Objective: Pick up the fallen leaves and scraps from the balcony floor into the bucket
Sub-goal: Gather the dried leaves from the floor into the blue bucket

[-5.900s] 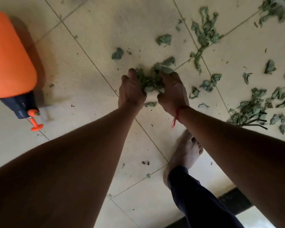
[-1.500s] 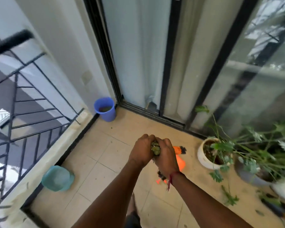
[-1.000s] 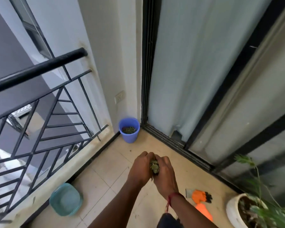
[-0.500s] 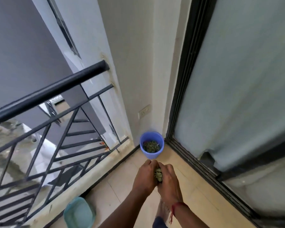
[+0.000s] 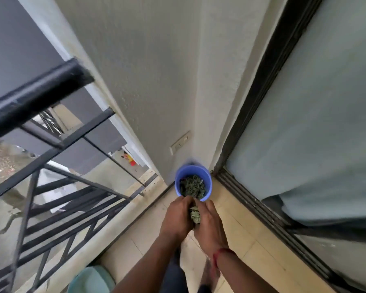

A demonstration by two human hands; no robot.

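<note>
Now the left hand (image 5: 176, 216) and right hand (image 5: 208, 222) press together, cupped around a wad of leaves (image 5: 194, 214) that shows only in the gap between them. Half a second ago the hands were a little short of the bucket (image 5: 207, 182); here their fingertips reach its near rim. A red thread (image 5: 220, 253) circles the right wrist. The blue bucket stands in the corner where the wall (image 5: 156, 92) meets the sliding door track (image 5: 262, 210), with dark green scraps (image 5: 192, 188) already inside, and it looks larger and closer than before. The black railing (image 5: 36, 98) runs along the left, and a teal bowl (image 5: 91, 280) sits on the tiled floor (image 5: 237, 233) at the bottom edge.
</note>
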